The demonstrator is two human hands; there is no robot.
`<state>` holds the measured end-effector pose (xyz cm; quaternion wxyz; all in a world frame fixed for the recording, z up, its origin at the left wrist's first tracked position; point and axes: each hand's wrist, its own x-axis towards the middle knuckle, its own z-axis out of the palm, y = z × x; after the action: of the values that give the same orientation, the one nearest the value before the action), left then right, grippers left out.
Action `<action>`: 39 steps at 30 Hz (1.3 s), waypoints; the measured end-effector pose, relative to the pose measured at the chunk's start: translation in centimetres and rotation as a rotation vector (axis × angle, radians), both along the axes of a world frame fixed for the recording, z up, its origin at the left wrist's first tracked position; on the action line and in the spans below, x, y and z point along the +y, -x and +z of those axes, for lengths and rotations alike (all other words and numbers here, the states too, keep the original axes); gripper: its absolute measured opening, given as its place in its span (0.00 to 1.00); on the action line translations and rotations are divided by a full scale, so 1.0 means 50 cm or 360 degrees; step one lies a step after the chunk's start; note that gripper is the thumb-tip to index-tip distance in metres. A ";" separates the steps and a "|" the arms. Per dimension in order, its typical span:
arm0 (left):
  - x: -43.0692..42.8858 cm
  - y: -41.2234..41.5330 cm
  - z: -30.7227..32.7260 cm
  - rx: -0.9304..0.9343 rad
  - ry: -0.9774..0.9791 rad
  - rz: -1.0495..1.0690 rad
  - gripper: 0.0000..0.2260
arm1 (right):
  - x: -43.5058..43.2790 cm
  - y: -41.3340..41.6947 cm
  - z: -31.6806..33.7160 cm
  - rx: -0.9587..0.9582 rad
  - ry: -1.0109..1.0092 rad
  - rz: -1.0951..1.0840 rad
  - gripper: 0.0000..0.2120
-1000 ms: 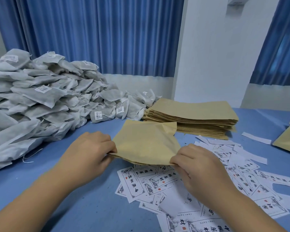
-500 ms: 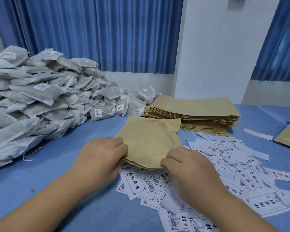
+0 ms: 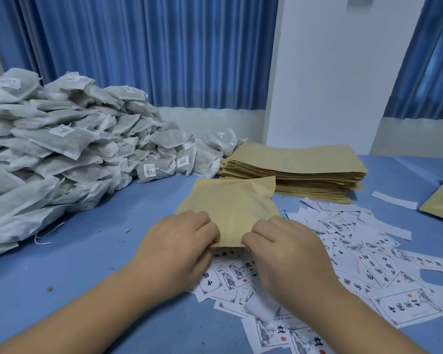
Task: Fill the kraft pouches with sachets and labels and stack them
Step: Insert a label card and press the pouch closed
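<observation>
Kraft pouch (image 3: 230,210) between two curled hands (image 3: 179,247) (image 3: 285,250)

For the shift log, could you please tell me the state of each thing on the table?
kraft pouch: pinched at its near edge by both hands, far end creased.
left hand: pinching the pouch.
right hand: pinching the pouch.
pouch stack: piled flat, untouched.
sachets: heaped loosely.
labels: scattered loose.

left hand (image 3: 180,247), right hand (image 3: 285,254) — fingers (image 3: 257,232) curled, pinching
</observation>
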<state>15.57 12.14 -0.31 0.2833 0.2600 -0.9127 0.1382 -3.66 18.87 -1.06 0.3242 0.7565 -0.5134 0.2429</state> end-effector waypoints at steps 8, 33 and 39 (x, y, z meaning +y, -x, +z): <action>0.006 0.009 0.000 0.0028 0.0072 -0.0067 0.10 | 0.003 -0.008 -0.005 -0.0004 0.0058 0.0053 0.07; -0.063 -0.103 0.023 0.0319 -0.0236 -0.0013 0.12 | 0.013 0.069 0.024 -0.0491 0.0019 0.0027 0.06; -0.069 -0.106 0.024 0.0357 -0.0307 -0.0034 0.02 | 0.013 0.084 0.026 -0.0655 0.0034 -0.0025 0.04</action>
<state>20.88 8.69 0.88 0.3588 0.2900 -0.8871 0.0169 -7.86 19.51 0.23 0.2223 0.6834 -0.5722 0.3951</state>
